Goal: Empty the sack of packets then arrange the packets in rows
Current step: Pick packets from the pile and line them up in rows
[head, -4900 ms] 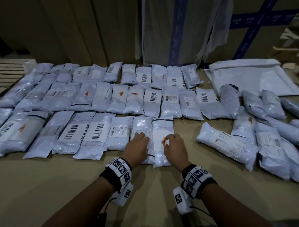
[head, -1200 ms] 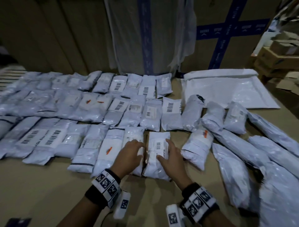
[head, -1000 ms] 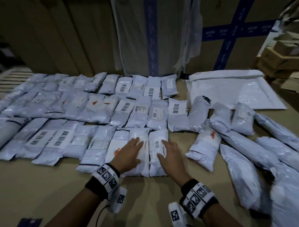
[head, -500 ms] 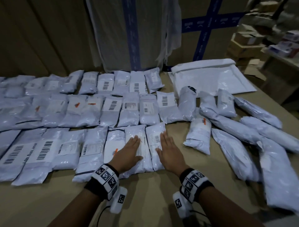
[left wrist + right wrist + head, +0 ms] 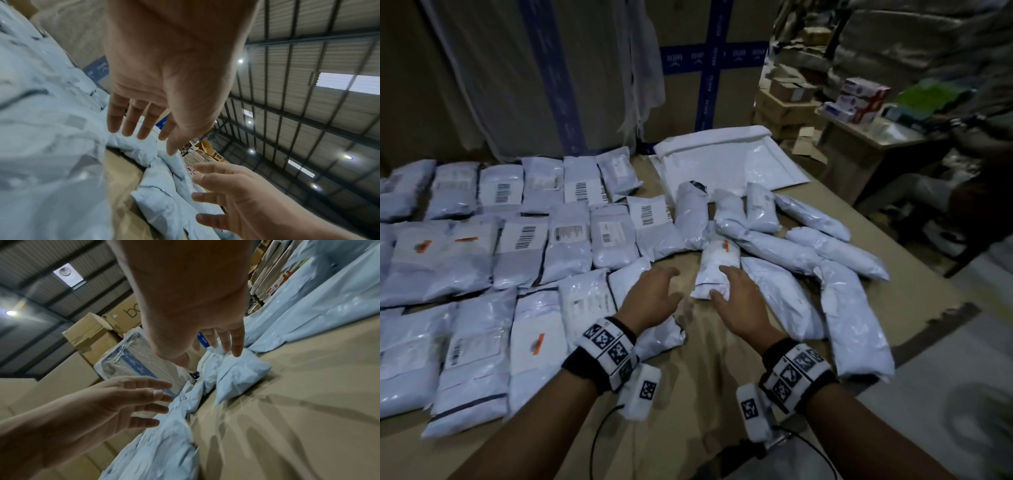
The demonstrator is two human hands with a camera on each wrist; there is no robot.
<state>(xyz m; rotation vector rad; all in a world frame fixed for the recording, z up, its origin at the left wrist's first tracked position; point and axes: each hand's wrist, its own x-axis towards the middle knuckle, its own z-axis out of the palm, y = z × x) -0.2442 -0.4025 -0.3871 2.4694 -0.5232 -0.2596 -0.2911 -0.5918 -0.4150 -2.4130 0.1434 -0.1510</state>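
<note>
White packets lie in three rows (image 5: 571, 240) on the cardboard-covered table (image 5: 705, 370). Several loose packets (image 5: 835, 274) lie in a heap at the right. The emptied white sack (image 5: 726, 161) lies flat at the back. My right hand (image 5: 726, 287) is open, its fingers reaching over the near end of a loose packet with an orange mark (image 5: 717, 263). In the right wrist view its fingertips (image 5: 236, 352) touch that packet (image 5: 240, 374). My left hand (image 5: 657, 291) hovers open and holds nothing, above the right end of the front row and just left of that packet.
Tall wrapped cartons with blue tape (image 5: 585, 75) stand right behind the rows. The table's right edge (image 5: 941, 301) drops to the floor. Beyond it stands a side table with small boxes (image 5: 859, 99), and a dark blurred figure (image 5: 983, 144) is at the far right.
Both hands have lifted off the last packets in the front row and moved right. My right hand now reaches onto the loose orange-marked packet. The view has swung right.
</note>
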